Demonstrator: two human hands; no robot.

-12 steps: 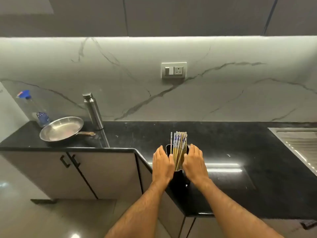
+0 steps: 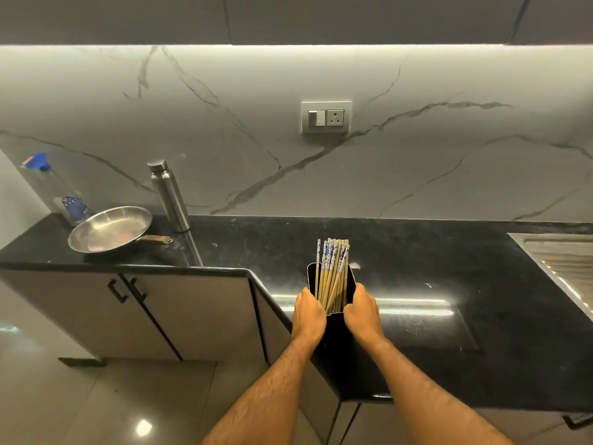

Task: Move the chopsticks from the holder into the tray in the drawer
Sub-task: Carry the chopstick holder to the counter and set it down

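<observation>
A black holder (image 2: pixel 333 329) stands on the black countertop (image 2: pixel 449 284) near its front edge. A bundle of wooden chopsticks (image 2: pixel 333 271) with blue-and-white tops sticks up out of it. My left hand (image 2: pixel 308 316) grips the holder's left side and my right hand (image 2: pixel 362 313) grips its right side, fingers curled round the walls. The drawer and its tray are not in view.
A steel frying pan (image 2: pixel 109 229), a steel bottle (image 2: pixel 170 197) and a clear bottle with a blue cap (image 2: pixel 57 187) stand at the back left. A steel sink drainer (image 2: pixel 564 261) lies at the right. Cabinet doors with black handles (image 2: pixel 128 289) are below left.
Both hands have slid lower and nearer on the holder's sides, so more of the holder's rim and the chopsticks shows. The holder seems drawn slightly towards me.
</observation>
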